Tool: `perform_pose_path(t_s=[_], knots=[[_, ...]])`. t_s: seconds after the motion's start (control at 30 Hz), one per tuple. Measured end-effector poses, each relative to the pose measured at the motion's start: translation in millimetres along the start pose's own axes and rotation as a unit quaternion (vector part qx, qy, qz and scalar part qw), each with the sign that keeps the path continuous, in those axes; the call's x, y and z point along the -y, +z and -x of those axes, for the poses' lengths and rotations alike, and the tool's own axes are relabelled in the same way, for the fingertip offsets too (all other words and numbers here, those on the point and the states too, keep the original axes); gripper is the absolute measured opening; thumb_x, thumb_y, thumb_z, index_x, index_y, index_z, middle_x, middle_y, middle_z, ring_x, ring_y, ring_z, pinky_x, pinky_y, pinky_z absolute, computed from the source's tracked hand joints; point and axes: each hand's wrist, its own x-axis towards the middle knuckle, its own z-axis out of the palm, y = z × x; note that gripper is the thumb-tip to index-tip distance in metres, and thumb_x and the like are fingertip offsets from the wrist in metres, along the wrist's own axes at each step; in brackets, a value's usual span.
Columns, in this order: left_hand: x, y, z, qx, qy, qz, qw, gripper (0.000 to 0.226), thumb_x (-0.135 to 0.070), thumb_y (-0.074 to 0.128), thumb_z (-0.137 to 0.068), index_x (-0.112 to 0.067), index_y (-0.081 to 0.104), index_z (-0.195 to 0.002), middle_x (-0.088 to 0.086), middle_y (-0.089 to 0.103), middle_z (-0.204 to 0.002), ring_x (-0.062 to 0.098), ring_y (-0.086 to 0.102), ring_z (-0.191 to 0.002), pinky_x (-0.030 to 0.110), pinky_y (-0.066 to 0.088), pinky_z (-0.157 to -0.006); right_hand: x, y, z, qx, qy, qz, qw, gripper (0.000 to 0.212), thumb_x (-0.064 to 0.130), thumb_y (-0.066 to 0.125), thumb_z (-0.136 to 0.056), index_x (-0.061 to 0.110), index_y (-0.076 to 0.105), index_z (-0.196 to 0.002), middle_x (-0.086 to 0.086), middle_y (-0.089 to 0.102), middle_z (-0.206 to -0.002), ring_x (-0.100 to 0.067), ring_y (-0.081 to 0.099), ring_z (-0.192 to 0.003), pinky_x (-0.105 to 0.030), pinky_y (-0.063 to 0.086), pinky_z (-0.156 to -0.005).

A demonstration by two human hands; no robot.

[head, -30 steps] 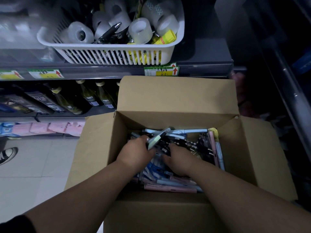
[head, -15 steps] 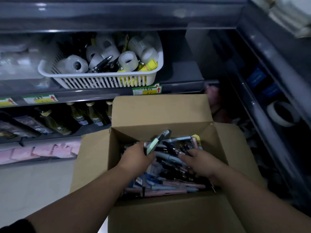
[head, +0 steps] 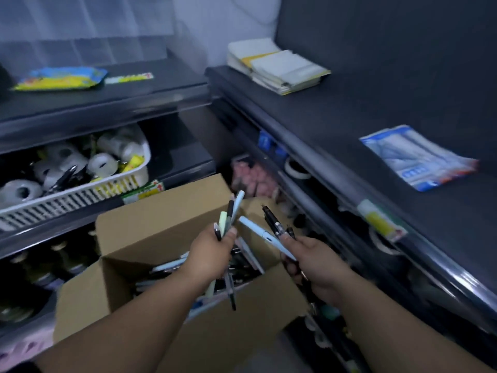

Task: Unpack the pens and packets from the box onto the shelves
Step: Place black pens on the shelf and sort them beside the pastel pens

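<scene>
Left hand (head: 212, 254) fisted round a pen bunch (head: 228, 214), tips up, over the cardboard box (head: 161, 227). Right hand (head: 314, 265) grips a light-blue pen (head: 258, 232) plus black pens (head: 271, 219), just right of the box. More loose pens (head: 166, 267) in the box. Behind: white basket (head: 80, 195) of tape rolls. Right shelf (head: 336, 122) carries a blue packet (head: 416, 157); paper stack (head: 279, 68) farthest.

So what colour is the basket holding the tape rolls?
The basket is white; the head view shows it.
</scene>
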Motion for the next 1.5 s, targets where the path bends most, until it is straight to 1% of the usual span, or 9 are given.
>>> perform_pose_path(t_s=[0.2,0.3,0.4,0.53,0.7,0.8,1.13,1.43,1.5], knots=[[-60.8,83.8,78.9,0.043,0.084,0.021,0.995,0.027,-0.038,0.053,-0.094,-0.018,0.054,-0.077,-0.004,0.053,-0.061,0.01,0.049,-0.057,0.024,0.034,-0.05,-36.4,-82.5,110.8,-0.115,-0.042,-0.059,0.991,0.029,0.04,0.055,-0.095,0.013,0.062,-0.086,0.005,0.056,-0.06,-0.007,0.044,-0.046,-0.022,0.035,-0.041],[-83.8,142.4,142.2,0.103,0.09,0.081,0.987,0.025,-0.038,0.057,-0.093,-0.017,0.055,-0.08,-0.003,0.052,-0.061,0.01,0.048,-0.053,0.016,0.035,-0.041,-74.6,-129.9,190.6,-0.173,-0.054,-0.091,0.979,0.03,0.042,0.055,-0.095,0.015,0.061,-0.084,0.006,0.054,-0.058,-0.008,0.041,-0.044,-0.018,0.032,-0.041],[-101.6,204.7,222.9,0.19,0.079,0.093,0.974,0.029,-0.044,0.06,-0.09,-0.015,0.057,-0.091,-0.001,0.055,-0.074,0.013,0.052,-0.063,0.024,0.039,-0.051,-122.5,-173.4,287.0,-0.217,-0.061,-0.148,0.963,0.032,0.04,0.053,-0.097,0.012,0.056,-0.08,0.003,0.047,-0.052,-0.01,0.035,-0.038,-0.018,0.029,-0.04],[-117.5,292.1,345.4,0.297,0.072,0.112,0.945,0.029,-0.042,0.066,-0.086,-0.014,0.061,-0.091,0.001,0.056,-0.075,0.015,0.052,-0.066,0.024,0.042,-0.048,-193.7,-222.1,422.5,-0.311,-0.093,-0.194,0.926,0.027,0.035,0.053,-0.097,0.011,0.055,-0.085,-0.001,0.048,-0.066,-0.008,0.038,-0.044,-0.02,0.03,-0.039],[-135.5,387.1,492.7,0.419,0.064,0.117,0.898,0.03,-0.039,0.068,-0.085,-0.01,0.062,-0.084,0.004,0.056,-0.075,0.018,0.05,-0.063,0.032,0.044,-0.06,-275.4,-264.0,568.5,-0.403,-0.099,-0.225,0.882,0.025,0.037,0.053,-0.097,0.014,0.057,-0.088,-0.001,0.055,-0.074,-0.007,0.041,-0.048,-0.019,0.032,-0.041],[-144.1,429.6,562.4,0.481,0.062,0.104,0.869,0.027,-0.035,0.068,-0.087,-0.009,0.063,-0.08,0.002,0.054,-0.069,0.016,0.047,-0.058,0.029,0.043,-0.055,-311.9,-281.7,630.9,-0.441,-0.098,-0.253,0.856,0.025,0.037,0.054,-0.097,0.013,0.056,-0.093,0.001,0.057,-0.073,-0.006,0.042,-0.047,-0.018,0.033,-0.041],[-180.7,559.4,663.3,0.58,0.104,0.024,0.807,0.026,-0.037,0.066,-0.088,-0.015,0.061,-0.075,0.0,0.051,-0.067,0.017,0.045,-0.06,0.03,0.04,-0.055,-379.4,-385.6,692.5,-0.526,-0.113,-0.304,0.787,0.023,0.034,0.056,-0.097,0.011,0.059,-0.093,0.001,0.061,-0.072,-0.009,0.045,-0.052,-0.022,0.036,-0.045],[-268.9,717.2,656.8,0.597,0.071,0.008,0.799,0.014,-0.022,0.06,-0.092,-0.01,0.061,-0.084,0.001,0.058,-0.071,0.013,0.051,-0.06,0.027,0.042,-0.052,-389.6,-574.7,700.9,-0.711,-0.025,-0.176,0.681,0.033,0.041,0.056,-0.095,0.013,0.054,-0.078,0.005,0.044,-0.053,-0.011,0.039,-0.048,-0.026,0.031,-0.051],[-281.8,743.7,659.9,0.6,0.069,0.0,0.797,0.013,-0.021,0.06,-0.091,-0.011,0.061,-0.083,0.001,0.058,-0.07,0.012,0.051,-0.058,0.026,0.043,-0.051,-392.0,-610.2,707.8,-0.741,-0.01,-0.151,0.655,0.033,0.039,0.055,-0.095,0.013,0.053,-0.076,0.002,0.049,-0.058,-0.013,0.044,-0.053,-0.027,0.032,-0.053]])
